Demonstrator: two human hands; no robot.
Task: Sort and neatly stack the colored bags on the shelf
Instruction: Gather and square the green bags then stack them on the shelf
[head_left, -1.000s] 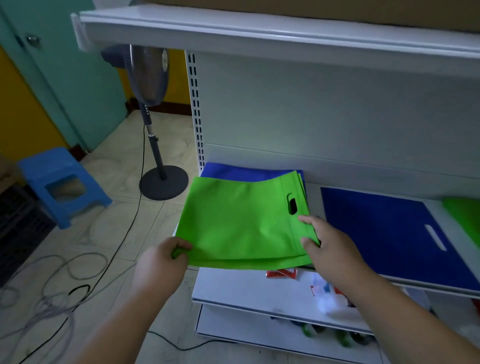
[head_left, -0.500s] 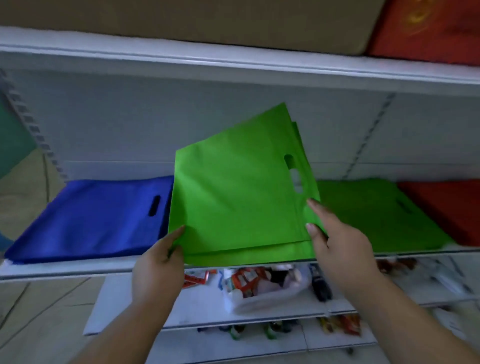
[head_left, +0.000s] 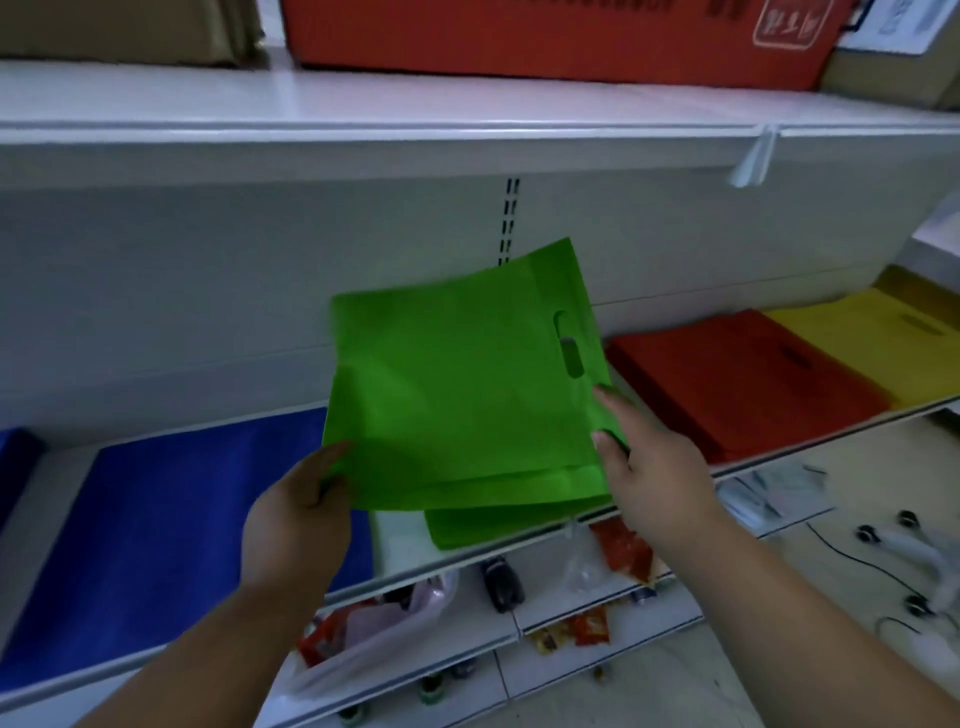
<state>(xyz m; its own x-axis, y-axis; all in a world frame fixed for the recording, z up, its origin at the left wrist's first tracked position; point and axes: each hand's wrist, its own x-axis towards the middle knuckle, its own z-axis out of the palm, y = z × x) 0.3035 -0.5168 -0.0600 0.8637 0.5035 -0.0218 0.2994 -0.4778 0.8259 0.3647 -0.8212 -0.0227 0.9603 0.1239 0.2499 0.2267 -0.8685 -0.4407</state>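
Green bags (head_left: 457, 395): thin bundle, light, floppy; held above green stack (head_left: 498, 525) on shelf (head_left: 405, 551). Left hand (head_left: 298, 512) pinches near-left corner; right hand (head_left: 649, 467) pinches right edge below handle slot. Best supported at opposite edges.

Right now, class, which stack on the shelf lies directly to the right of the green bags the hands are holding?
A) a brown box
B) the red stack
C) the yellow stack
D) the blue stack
B: the red stack lies just right of the held green bags, with the yellow stack beyond it and the blue stack on the left.
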